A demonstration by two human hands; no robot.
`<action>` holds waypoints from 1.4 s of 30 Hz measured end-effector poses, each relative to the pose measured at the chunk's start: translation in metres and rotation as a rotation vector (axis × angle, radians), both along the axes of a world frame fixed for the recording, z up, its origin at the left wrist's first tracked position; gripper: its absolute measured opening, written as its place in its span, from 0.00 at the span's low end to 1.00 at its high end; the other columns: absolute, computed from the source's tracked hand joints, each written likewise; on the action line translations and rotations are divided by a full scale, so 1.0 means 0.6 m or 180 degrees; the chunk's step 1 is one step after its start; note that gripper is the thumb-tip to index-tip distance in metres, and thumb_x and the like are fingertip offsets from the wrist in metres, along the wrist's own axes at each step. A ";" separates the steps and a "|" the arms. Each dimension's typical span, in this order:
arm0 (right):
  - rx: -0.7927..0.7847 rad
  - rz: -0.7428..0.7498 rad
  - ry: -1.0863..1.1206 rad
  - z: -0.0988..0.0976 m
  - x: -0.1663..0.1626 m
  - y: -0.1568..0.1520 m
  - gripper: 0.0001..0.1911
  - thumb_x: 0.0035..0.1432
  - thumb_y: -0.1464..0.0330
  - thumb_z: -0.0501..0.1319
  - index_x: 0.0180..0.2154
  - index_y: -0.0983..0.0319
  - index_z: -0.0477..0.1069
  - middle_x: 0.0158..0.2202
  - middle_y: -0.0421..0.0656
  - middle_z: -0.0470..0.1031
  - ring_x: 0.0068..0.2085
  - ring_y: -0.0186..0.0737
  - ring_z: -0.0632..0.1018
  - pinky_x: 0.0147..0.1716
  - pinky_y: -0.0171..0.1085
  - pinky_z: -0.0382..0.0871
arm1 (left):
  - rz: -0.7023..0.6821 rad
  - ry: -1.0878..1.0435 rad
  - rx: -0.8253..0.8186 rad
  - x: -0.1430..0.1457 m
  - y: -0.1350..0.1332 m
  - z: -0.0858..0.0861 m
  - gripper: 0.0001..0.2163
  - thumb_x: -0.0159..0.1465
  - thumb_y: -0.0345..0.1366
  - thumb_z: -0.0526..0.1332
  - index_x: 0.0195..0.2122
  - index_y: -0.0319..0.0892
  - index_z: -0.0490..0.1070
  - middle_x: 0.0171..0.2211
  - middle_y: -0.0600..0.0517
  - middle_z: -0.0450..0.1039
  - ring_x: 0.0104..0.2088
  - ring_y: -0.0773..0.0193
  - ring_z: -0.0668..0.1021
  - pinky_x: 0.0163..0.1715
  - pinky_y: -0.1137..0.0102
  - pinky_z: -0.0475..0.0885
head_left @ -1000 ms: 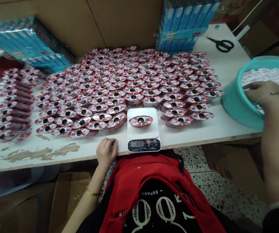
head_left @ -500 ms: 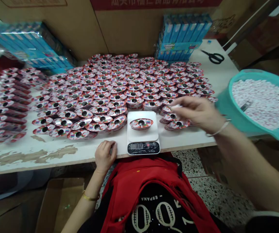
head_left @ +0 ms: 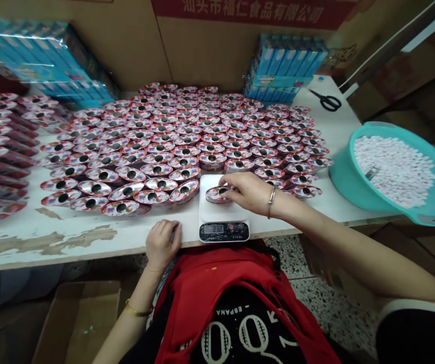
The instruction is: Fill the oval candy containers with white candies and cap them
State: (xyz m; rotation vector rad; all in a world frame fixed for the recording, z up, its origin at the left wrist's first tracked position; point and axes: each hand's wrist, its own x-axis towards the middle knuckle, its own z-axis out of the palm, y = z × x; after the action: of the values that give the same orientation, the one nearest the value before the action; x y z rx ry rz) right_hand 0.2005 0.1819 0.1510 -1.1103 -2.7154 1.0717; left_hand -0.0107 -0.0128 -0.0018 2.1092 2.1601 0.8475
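Oval-topped carton [head_left: 211, 194] sitting on the digital scale [head_left: 207, 214], right hand [head_left: 248, 192] right at its hole

So the carton is standing upright on the white scale, just below the middle of the frame. Its shiny top is showing a pointed oval shape, with a red rim, pinkish-white print and a dark round hole in the center. Fingers are covering its right end, so I'm not seeing all of it. The right hand is bringing thumb and fingertips close together over the hole, a pretty narrow grip; can't tell if they're pinching anything. The left hand [head_left: 163, 243] is resting at the edge of the table [head_left: 134, 242], lower center, curling loosely; can't tell what's under the palm. Matching cartons [head_left: 217, 138] are filling the middle in packed rows. Over at the right, a teal basin [head_left: 348, 179] is holding lots of little white pieces [head_left: 401, 167].
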 end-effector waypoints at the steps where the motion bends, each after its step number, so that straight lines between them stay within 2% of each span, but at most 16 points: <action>1: -0.0053 -0.0107 0.0121 0.000 0.002 0.001 0.04 0.57 0.76 0.62 0.36 0.66 0.74 0.31 0.44 0.74 0.32 0.36 0.71 0.33 0.34 0.62 | -0.0005 0.0007 0.0005 0.000 0.000 0.000 0.02 0.63 0.32 0.59 0.37 0.43 0.69 0.29 0.50 0.72 0.32 0.61 0.73 0.33 0.67 0.66; 3: -0.0440 -0.0431 0.0522 0.000 0.012 0.006 0.03 0.57 0.76 0.61 0.33 0.65 0.73 0.27 0.41 0.71 0.28 0.34 0.69 0.30 0.33 0.62 | -0.0012 0.0018 0.0011 0.001 0.000 0.000 0.02 0.62 0.32 0.59 0.36 0.43 0.69 0.29 0.50 0.72 0.31 0.61 0.72 0.33 0.67 0.66; 6: -0.1557 -0.1147 0.1375 0.000 0.038 0.016 0.03 0.56 0.72 0.62 0.34 0.65 0.73 0.25 0.40 0.70 0.24 0.31 0.67 0.24 0.32 0.62 | 0.0003 0.0026 -0.0003 0.001 0.000 -0.001 0.02 0.63 0.33 0.59 0.36 0.43 0.68 0.29 0.50 0.71 0.31 0.61 0.72 0.33 0.67 0.66; 8: -0.2184 -0.1594 0.1794 -0.002 0.060 0.021 0.07 0.52 0.69 0.65 0.35 0.64 0.73 0.27 0.40 0.71 0.23 0.29 0.67 0.22 0.31 0.63 | 0.0019 0.0025 -0.0026 0.001 -0.002 -0.002 0.02 0.63 0.33 0.59 0.36 0.43 0.68 0.29 0.50 0.71 0.31 0.61 0.72 0.33 0.67 0.66; 11: -0.2570 -0.1955 0.1972 -0.008 0.085 0.020 0.12 0.46 0.69 0.69 0.34 0.64 0.74 0.29 0.41 0.72 0.23 0.28 0.67 0.21 0.30 0.63 | 0.0036 0.0000 -0.0071 0.000 -0.003 -0.004 0.02 0.63 0.33 0.59 0.36 0.43 0.69 0.29 0.50 0.71 0.32 0.61 0.72 0.33 0.67 0.66; 15: -0.2407 -0.2001 0.1844 -0.018 0.092 0.010 0.14 0.44 0.68 0.71 0.34 0.64 0.74 0.26 0.41 0.71 0.22 0.29 0.67 0.16 0.29 0.57 | 0.0034 -0.0048 -0.0101 0.000 -0.002 -0.004 0.03 0.63 0.34 0.58 0.37 0.44 0.69 0.30 0.50 0.71 0.32 0.61 0.72 0.34 0.66 0.66; 19: -0.2108 -0.1737 0.1844 -0.014 0.073 -0.001 0.12 0.47 0.66 0.69 0.35 0.64 0.74 0.25 0.40 0.70 0.21 0.28 0.65 0.16 0.29 0.56 | 0.0043 -0.0016 -0.0081 0.001 -0.002 -0.002 0.03 0.63 0.34 0.58 0.37 0.43 0.69 0.29 0.50 0.71 0.32 0.61 0.72 0.34 0.66 0.66; 25: -0.1339 -0.1114 0.1602 -0.022 0.034 -0.013 0.06 0.54 0.69 0.63 0.35 0.64 0.75 0.27 0.40 0.74 0.25 0.30 0.69 0.24 0.32 0.64 | 0.0028 0.0048 -0.0049 0.000 -0.002 -0.002 0.03 0.63 0.33 0.58 0.37 0.43 0.69 0.29 0.50 0.71 0.32 0.61 0.72 0.34 0.67 0.66; 31: -0.0613 -0.0791 0.1348 -0.038 0.024 -0.021 0.06 0.57 0.74 0.60 0.35 0.63 0.76 0.36 0.43 0.77 0.36 0.36 0.75 0.37 0.37 0.69 | 0.0017 0.0042 -0.0041 -0.002 -0.003 -0.006 0.03 0.63 0.33 0.59 0.37 0.43 0.69 0.30 0.50 0.72 0.32 0.61 0.73 0.34 0.67 0.66; 39: -0.0424 -0.0768 0.1336 -0.038 0.023 -0.020 0.02 0.56 0.72 0.63 0.30 0.63 0.75 0.32 0.42 0.75 0.33 0.35 0.73 0.35 0.36 0.66 | 0.0021 -0.0002 -0.0061 -0.001 -0.003 -0.003 0.03 0.63 0.33 0.59 0.38 0.43 0.69 0.30 0.49 0.72 0.32 0.61 0.73 0.34 0.66 0.67; 42: -0.0353 -0.0819 0.1333 -0.039 0.021 -0.018 0.04 0.56 0.70 0.65 0.29 0.63 0.74 0.30 0.42 0.73 0.32 0.35 0.71 0.34 0.36 0.65 | 0.0037 -0.0034 -0.0099 -0.001 -0.003 -0.004 0.03 0.63 0.33 0.58 0.38 0.44 0.69 0.29 0.49 0.71 0.32 0.61 0.73 0.35 0.66 0.67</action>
State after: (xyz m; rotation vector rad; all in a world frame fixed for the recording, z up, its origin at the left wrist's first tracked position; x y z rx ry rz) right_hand 0.2133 0.1712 0.1273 -1.0669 -2.1537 1.2560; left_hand -0.0115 -0.0143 -0.0045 2.0752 2.1677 0.8188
